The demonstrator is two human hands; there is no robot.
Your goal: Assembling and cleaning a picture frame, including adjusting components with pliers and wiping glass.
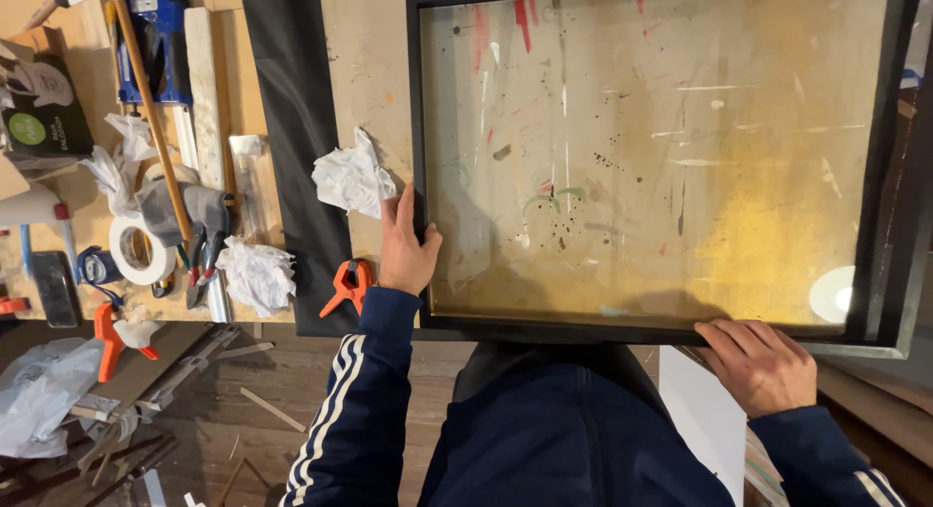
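A large black picture frame (416, 99) with a glass pane lies flat on a paint-spattered workbench (364, 69). My left hand (405, 243) grips the frame's left rail near its lower corner, thumb over the edge. At the frame's bottom rail toward the right, my right hand (758, 364) holds the near edge with curled fingers. A crumpled white paper (352, 179) lies just left of my left hand.
An orange spring clamp (348, 285) sits at the bench edge below the paper. A black strip (292, 147) runs along the bench's left side. Further left lie a tape roll (139, 248), pliers (202, 264), another crumpled paper (258, 274) and a blue tool (155, 35).
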